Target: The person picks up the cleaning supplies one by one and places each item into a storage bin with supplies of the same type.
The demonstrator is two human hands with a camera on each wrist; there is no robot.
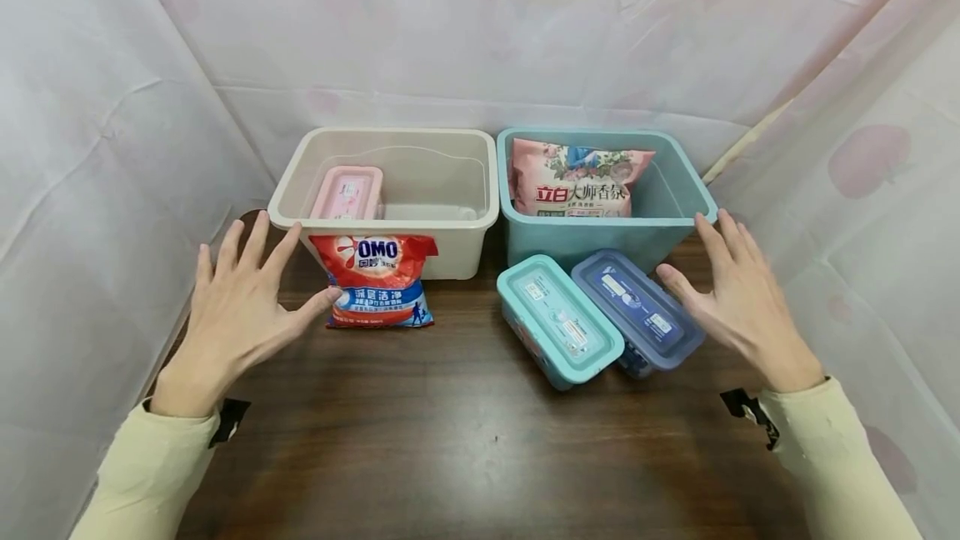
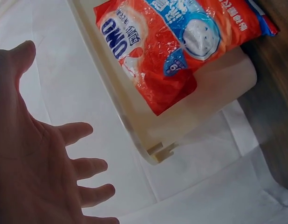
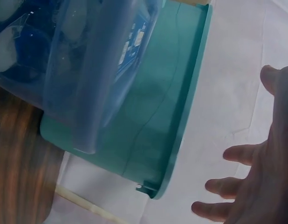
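My left hand (image 1: 243, 307) is spread wide with nothing in it, beside a red and blue bag of OMO washing powder (image 1: 378, 282). That bag leans upright against the front of a cream bin (image 1: 457, 252). In the left wrist view the bag (image 2: 167, 51) and the hand (image 2: 46, 144) are apart. My right hand (image 1: 738, 298) is also spread and holds nothing, close to a dark blue lidded box (image 1: 637, 307) and the right end of a teal bin (image 1: 592, 236). A mint green lidded box (image 1: 561, 319) lies slanted beside the blue one.
Inside the cream bin stands a pink lidded box (image 1: 348, 192). A pink bag of washing powder (image 1: 577, 182) sits in the teal bin. The bins stand side by side at the back of a dark wooden table (image 1: 465, 440), with white cloth (image 1: 480, 32) behind and at both sides.
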